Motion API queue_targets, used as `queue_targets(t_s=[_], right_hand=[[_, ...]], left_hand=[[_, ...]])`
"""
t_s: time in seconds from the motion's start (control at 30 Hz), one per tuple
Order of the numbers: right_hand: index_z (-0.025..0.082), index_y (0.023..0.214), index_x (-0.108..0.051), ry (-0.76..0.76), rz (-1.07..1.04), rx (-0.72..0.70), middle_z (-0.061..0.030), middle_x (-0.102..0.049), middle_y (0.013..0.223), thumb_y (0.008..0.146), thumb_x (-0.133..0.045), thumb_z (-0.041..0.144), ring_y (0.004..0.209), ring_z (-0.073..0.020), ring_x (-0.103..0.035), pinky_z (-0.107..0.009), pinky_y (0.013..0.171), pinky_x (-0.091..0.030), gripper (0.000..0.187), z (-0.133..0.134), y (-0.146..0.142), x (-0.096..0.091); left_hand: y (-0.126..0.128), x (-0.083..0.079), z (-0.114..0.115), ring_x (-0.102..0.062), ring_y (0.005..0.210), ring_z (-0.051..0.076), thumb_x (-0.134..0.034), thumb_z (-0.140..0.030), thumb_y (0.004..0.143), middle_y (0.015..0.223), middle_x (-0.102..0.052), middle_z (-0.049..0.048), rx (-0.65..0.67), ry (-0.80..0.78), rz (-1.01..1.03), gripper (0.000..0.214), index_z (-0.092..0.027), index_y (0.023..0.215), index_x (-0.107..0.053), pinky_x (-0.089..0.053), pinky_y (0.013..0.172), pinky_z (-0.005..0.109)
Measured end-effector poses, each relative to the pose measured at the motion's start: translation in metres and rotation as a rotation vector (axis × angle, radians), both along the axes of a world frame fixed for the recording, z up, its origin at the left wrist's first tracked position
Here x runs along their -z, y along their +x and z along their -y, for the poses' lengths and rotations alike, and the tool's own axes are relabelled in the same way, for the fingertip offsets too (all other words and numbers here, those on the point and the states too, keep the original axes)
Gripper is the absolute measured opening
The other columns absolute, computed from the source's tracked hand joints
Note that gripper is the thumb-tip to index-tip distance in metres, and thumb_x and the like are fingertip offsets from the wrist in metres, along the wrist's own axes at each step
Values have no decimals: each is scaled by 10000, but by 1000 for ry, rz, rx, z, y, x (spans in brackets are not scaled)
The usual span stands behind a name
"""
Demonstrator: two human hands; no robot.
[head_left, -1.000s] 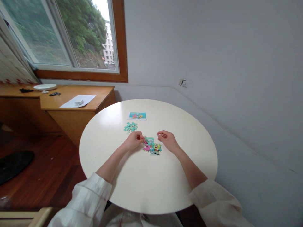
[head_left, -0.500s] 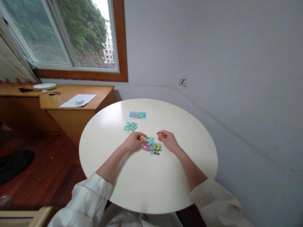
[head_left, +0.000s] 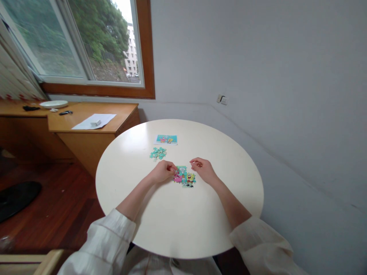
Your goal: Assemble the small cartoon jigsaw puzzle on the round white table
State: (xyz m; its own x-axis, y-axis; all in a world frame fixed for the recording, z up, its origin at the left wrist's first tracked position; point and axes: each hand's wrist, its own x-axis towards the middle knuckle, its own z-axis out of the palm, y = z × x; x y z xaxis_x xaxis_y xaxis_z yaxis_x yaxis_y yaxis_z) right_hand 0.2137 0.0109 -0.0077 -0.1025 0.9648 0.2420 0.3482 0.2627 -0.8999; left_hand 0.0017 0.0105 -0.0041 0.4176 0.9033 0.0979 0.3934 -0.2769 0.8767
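Observation:
A partly joined jigsaw puzzle (head_left: 184, 177) with pink, pale-green and yellow cartoon figures lies on the round white table (head_left: 177, 221). At its upper left corner, my left hand (head_left: 164, 170) is closed in a pinch on a small puzzle piece, which the fingers mostly hide. My right hand (head_left: 202, 168) hovers just beyond the puzzle's upper right side, fingers loosely bent and apart, with nothing visible in them. Behind my left hand lies a small pile of loose turquoise puzzle pieces (head_left: 158, 153).
A picture card (head_left: 166, 139) of the same cartoon figures lies behind the loose pieces. To the left stands a wooden desk (head_left: 126, 116) bearing a paper sheet (head_left: 83, 123), a small white box (head_left: 95, 123) and a white plate (head_left: 54, 104). A wall borders the table's right side.
My left fingers have curled in and drawn slightly down at the puzzle's upper left corner, showing more of its top edge. My right hand has stayed still.

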Motion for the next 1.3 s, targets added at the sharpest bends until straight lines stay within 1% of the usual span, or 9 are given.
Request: queue_targets(t_s=[0.2, 0.47, 0.7, 0.93, 1.3], right_hand=[[176, 763, -606, 2, -1, -3, 4, -579, 576, 682, -560, 313, 589, -138, -593, -259, 578, -468, 166, -1, 0, 2], [178, 759, -599, -8, 3, -3, 9, -569, 569, 679, -554, 300, 589, -139, -589, -262, 585, -462, 153, 0, 0, 1], [176, 765, -598, -17, 11, -4, 6, -573, 578, 687, -549, 298, 597, -143, -596, -264, 590, -463, 153, -1, 0, 2], [175, 768, -598, -16, 18, -9, 4, -570, 582, 691, -543, 311, 601, -142, -597, -262, 591, -466, 166, -1, 1, 3], [179, 773, -602, -15, 26, -14, 1, -576, 593, 686, -533, 294, 608, -144, -596, -261, 592, -465, 160, -2, 1, 4]], left_hand=[[-1, 4, -2, -488, 495, 96, -558, -203, 624, 534, -561, -9, 15, 6, -30, 183, -111, 737, -668, -389, 482, 192], [-1, 3, -2, -468, 477, 92, -561, -219, 618, 521, -546, -13, 21, -5, -39, 184, -114, 728, -665, -368, 466, 189], [-1, 2, -1, -458, 466, 89, -542, -199, 614, 508, -542, -18, 18, 13, -55, 171, -118, 711, -656, -345, 453, 190], [-1, 4, -2, -480, 495, 96, -524, -194, 615, 545, -569, -11, 18, 44, -88, 175, -120, 709, -652, -346, 469, 193], [2, -5, 3, -481, 516, 95, -532, -187, 617, 576, -587, -8, -8, 36, -161, 169, -121, 710, -657, -346, 490, 191]])
